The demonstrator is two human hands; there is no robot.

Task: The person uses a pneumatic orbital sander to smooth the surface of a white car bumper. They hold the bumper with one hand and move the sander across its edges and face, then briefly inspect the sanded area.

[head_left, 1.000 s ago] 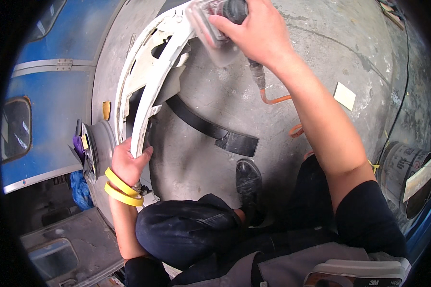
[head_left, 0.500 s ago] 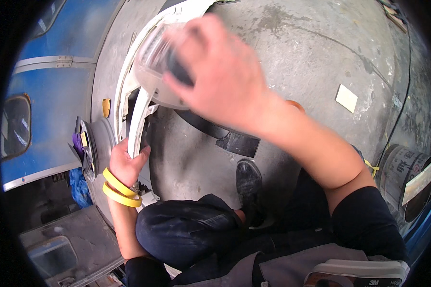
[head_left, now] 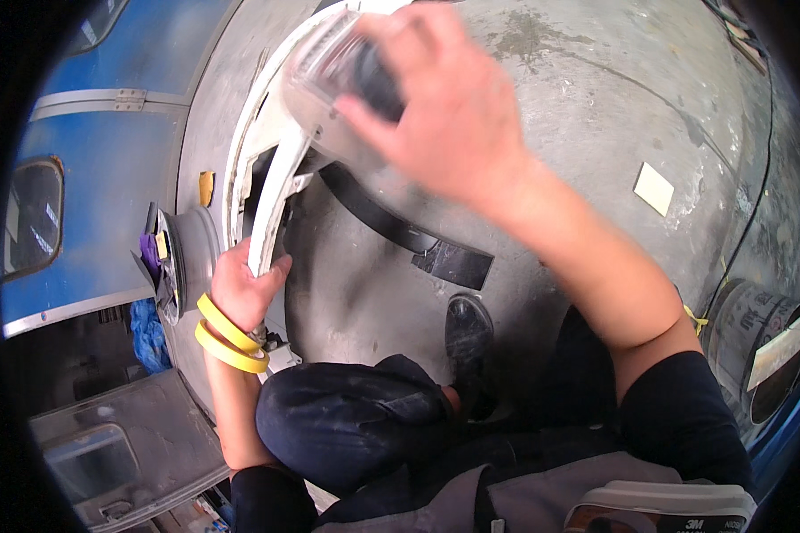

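Note:
A curved white panel (head_left: 278,191), which looks like a car bumper, stretches from my left hand toward the top of the view. My left hand (head_left: 243,282) is closed around its near end, thumb on the inner side. Two yellow rings (head_left: 228,342) circle my left wrist. Above the panel's far part, my right hand (head_left: 458,111) grips a black rounded piece (head_left: 378,84). A see-through plastic body (head_left: 324,67) goes with that piece; motion smears it, and I cannot tell whether it touches the panel.
A black curved strip (head_left: 373,211) lies on the grey floor (head_left: 542,124) near my shoe (head_left: 468,327). Blue panels with windows (head_left: 107,213) and a wheel rim (head_left: 196,253) stand at left. A pale square sheet (head_left: 654,188) and a drum (head_left: 756,333) are at right.
My right hand and the black, see-through thing have moved right and slightly up in view. My left hand keeps its hold on the panel; the whole view has shifted slightly.

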